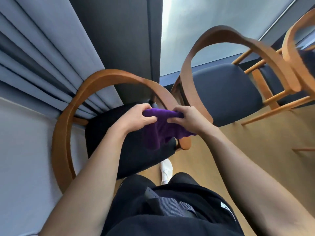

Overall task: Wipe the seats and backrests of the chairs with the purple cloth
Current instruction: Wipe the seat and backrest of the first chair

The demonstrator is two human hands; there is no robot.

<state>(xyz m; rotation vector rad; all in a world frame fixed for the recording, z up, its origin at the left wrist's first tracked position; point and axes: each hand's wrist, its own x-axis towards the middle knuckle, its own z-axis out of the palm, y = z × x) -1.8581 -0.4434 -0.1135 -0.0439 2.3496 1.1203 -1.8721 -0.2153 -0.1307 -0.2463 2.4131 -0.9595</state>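
The purple cloth (162, 128) hangs bunched between my two hands, above the dark seat (136, 155) of the nearest chair. My left hand (134, 118) pinches its upper left edge and my right hand (185, 116) pinches its upper right edge. This chair's curved wooden backrest (71, 106) arcs around the seat on the left and behind. A second chair with a dark blue seat (226, 96) and a wooden backrest (230, 36) stands to the right. Part of a third chair (293, 48) shows at the far right edge.
Grey curtains (42, 57) and a pale wall (22, 142) lie to the left, close behind the first chair. A window (213, 31) is beyond the chairs. The floor (247, 150) is tan. My white shoe (166, 171) sits by the first chair's front.
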